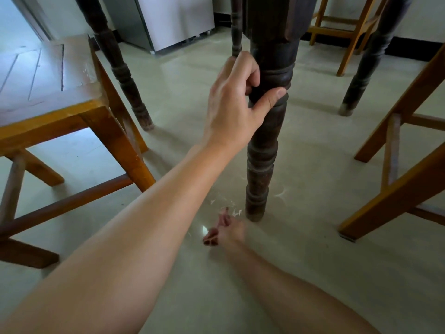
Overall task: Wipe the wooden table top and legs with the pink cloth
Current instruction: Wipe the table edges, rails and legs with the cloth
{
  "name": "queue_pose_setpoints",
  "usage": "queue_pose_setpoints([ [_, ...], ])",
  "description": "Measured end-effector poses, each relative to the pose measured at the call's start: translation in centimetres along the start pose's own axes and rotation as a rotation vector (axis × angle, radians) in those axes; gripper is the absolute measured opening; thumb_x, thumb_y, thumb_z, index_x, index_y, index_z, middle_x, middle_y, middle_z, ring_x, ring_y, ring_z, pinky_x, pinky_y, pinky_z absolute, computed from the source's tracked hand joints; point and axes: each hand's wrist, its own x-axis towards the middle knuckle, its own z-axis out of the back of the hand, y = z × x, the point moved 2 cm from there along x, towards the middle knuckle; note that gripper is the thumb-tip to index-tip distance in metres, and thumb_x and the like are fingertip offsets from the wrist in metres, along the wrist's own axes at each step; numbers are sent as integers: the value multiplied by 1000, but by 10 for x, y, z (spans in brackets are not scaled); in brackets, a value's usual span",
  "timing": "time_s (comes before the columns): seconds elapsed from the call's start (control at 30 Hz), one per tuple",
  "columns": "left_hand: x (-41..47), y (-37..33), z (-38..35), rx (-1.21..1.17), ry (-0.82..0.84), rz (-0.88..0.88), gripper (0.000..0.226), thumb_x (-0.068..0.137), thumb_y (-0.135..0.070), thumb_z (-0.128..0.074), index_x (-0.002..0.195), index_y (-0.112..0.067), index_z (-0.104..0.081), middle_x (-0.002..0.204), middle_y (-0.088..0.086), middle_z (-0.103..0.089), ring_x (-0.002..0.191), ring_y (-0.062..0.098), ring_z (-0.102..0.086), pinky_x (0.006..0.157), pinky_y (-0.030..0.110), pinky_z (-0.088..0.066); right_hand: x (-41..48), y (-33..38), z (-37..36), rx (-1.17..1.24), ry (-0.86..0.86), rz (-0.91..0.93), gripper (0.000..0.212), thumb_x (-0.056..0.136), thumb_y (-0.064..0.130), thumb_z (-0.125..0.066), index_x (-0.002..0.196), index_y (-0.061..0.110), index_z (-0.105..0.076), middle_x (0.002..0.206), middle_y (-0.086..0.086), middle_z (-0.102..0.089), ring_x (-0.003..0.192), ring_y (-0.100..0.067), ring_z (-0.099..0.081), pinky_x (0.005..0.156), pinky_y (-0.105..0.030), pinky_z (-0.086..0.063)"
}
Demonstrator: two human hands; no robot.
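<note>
Your L hand (231, 92) grips the leg (262, 150) mid-height, fingers curled round it. R hand (232, 231), blurred, pinches cloth (212, 237) low, just left of leg's foot. Leg stands upright; R is nearer.

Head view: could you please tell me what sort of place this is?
Probably a home dining area: a dark turned wooden table leg gripped by the left hand, light wooden stools around it, and a white fridge-like cabinet by the wall.
</note>
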Motion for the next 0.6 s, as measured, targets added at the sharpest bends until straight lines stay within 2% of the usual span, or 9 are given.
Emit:
queue_pose_setpoints([
  [0.07, 1, -2, 1, 2, 2, -4, 34, 78, -28, -74, 79, -5, -49, 77, 3, -47, 69, 15, -44, 64, 37, -47, -6, 2, -4, -672, 83, 548, 26, 93, 9, -60, 115, 23, -63, 115, -4, -64, 74, -9, -63, 55, -26, -49],
  [0.13, 2, -3, 1, -8, -2, -6, 33, 78, -27, -74, 78, -9, -47, 77, 1, -46, 69, 13, -43, 63, 38, -47, 3, 12, 9, -1229, 52, 1026, 26, 86, 21, -70, 112, 26, -67, 121, -1, -57, 104, -20, -56, 68, -32, -50],
  [0.17, 3, -3, 1, -4, -4, -7, 33, 78, -27, -74, 78, -8, -48, 77, 2, -46, 70, 13, -43, 63, 38, -47, 13, 16, 24, -1416, 149, 1015, 28, 89, 22, -65, 117, 22, -66, 125, -6, -52, 112, -26, -50, 73, -37, -51],
  [0.23, 3, -2, 0, 8, 0, -11, 35, 78, -28, -74, 78, -4, -49, 77, 2, -47, 70, 14, -43, 64, 38, -47, 37, 24, 60, -1646, 155, 988, 36, 89, 15, -59, 125, 10, -63, 124, -12, -53, 112, -30, -47, 74, -38, -50],
  [0.33, 3, -2, 1, 29, 10, -11, 36, 79, -30, -73, 79, -3, -49, 78, 2, -47, 70, 14, -43, 64, 39, -47, 44, 25, 97, -1604, 182, 879, 48, 82, 14, -64, 129, 7, -60, 108, -9, -63, 97, -29, -54, 68, -36, -53],
  [0.4, 2, -4, 2, 35, 15, -8, 36, 78, -31, -73, 79, -4, -49, 78, 2, -47, 70, 13, -43, 64, 39, -48, 40, 22, 116, -1641, 43, 813, 44, 92, 15, -54, 136, 12, -51, 119, -9, -59, 112, -30, -49, 81, -41, -50],
  [0.43, 1, -6, 2, 36, 18, -4, 36, 78, -31, -73, 79, -4, -48, 78, 2, -47, 69, 14, -43, 64, 39, -48, 38, 30, 127, -1558, -63, 666, 37, 96, 20, -51, 133, 16, -54, 121, -6, -59, 117, -28, -48, 84, -40, -50],
  [0.53, 0, -8, 2, 51, 17, 6, 37, 78, -33, -71, 80, -3, -49, 79, 3, -48, 70, 15, -45, 65, 39, -48, 33, 69, 156, -986, -399, 493, 30, 93, 17, -57, 120, 27, -66, 110, 3, -67, 104, -18, -61, 83, -32, -54],
  [0.6, 0, -10, 1, 59, 15, 12, 37, 79, -34, -70, 81, -4, -49, 79, 3, -49, 71, 14, -45, 65, 38, -48, 30, 88, 142, -386, -307, 448, 44, 88, 1, -58, 126, 24, -61, 109, 7, -67, 86, -17, -65, 74, -33, -55],
])
